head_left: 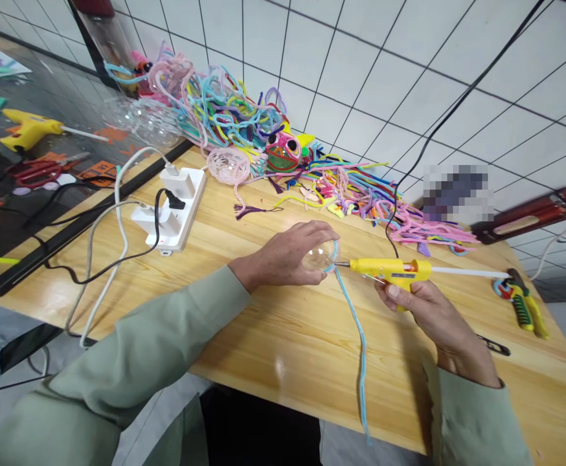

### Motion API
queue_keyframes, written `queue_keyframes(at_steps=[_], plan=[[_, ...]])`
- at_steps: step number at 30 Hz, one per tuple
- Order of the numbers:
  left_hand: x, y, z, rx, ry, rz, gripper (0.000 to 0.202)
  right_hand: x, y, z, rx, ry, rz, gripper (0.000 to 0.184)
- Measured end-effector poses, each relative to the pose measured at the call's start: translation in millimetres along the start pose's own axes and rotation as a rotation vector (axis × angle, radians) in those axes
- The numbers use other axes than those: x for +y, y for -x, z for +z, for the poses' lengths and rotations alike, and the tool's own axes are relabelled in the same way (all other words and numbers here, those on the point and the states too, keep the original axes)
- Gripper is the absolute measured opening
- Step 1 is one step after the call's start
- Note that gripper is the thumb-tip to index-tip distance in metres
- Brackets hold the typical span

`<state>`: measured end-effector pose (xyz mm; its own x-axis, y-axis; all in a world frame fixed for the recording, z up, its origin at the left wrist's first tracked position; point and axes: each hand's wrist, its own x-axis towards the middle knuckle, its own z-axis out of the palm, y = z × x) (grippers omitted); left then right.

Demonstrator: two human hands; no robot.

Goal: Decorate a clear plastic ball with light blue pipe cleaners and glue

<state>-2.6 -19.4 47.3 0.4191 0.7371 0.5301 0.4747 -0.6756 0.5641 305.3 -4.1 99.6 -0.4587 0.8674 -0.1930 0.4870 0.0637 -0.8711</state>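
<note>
My left hand [287, 254] is closed around a clear plastic ball [320, 256] held just above the wooden table [244, 323]. A light blue pipe cleaner [355, 323] runs from the ball down across the table and past its front edge. My right hand [423, 307] grips a yellow glue gun [392, 270] whose metal tip touches the ball where the pipe cleaner meets it. A white glue stick pokes out of the gun's back, pointing right.
A heap of coloured pipe cleaners [244, 123] and a pink-green figure [283, 152] lie at the table's back. A white power strip [173, 207] with cables sits left. Green-yellow pliers [526, 307] lie right. A second glue gun [30, 129] rests on the dark table at left.
</note>
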Motion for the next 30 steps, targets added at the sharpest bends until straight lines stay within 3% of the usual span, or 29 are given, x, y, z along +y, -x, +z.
queue_keyframes(at_steps=[30], plan=[[-4.1, 0.8, 3.7, 0.016, -0.001, 0.017, 0.063, 0.9, 0.5, -2.4, 0.011, 0.022, 0.034, 0.065]])
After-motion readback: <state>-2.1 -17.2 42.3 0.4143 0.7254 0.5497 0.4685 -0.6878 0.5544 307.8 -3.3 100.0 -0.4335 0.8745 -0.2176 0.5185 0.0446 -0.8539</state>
